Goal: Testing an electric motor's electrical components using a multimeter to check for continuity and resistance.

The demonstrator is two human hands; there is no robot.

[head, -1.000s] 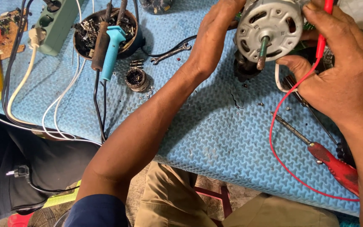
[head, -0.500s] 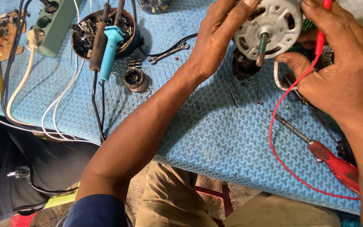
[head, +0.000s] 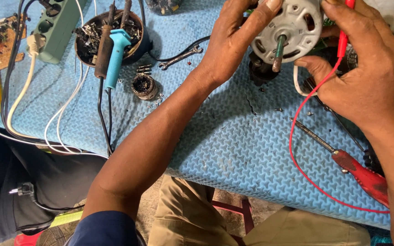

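A grey metal electric motor [head: 292,29] with a protruding shaft stands at the top of the head view, over a blue foam mat [head: 215,136]. My left hand [head: 233,43] grips the motor's left side, thumb on its upper rim. My right hand [head: 365,73] rests against the motor's right side and holds a red test probe [head: 343,38] between the fingers. The probe's thin red wire [head: 297,159] loops down across the mat. A white wire curls below the motor by my right thumb.
A red-handled screwdriver [head: 352,168] lies at right. A dark bowl [head: 110,36] of scrap holds a blue-handled soldering iron [head: 115,57] and a brown one. A small spanner [head: 181,57], a round tin [head: 143,85], a green power strip [head: 58,25], a circuit board [head: 5,38] and cables lie at left.
The motor and both hands have shifted slightly up and to the right. My left hand's fingers have moved further onto the motor's rim.
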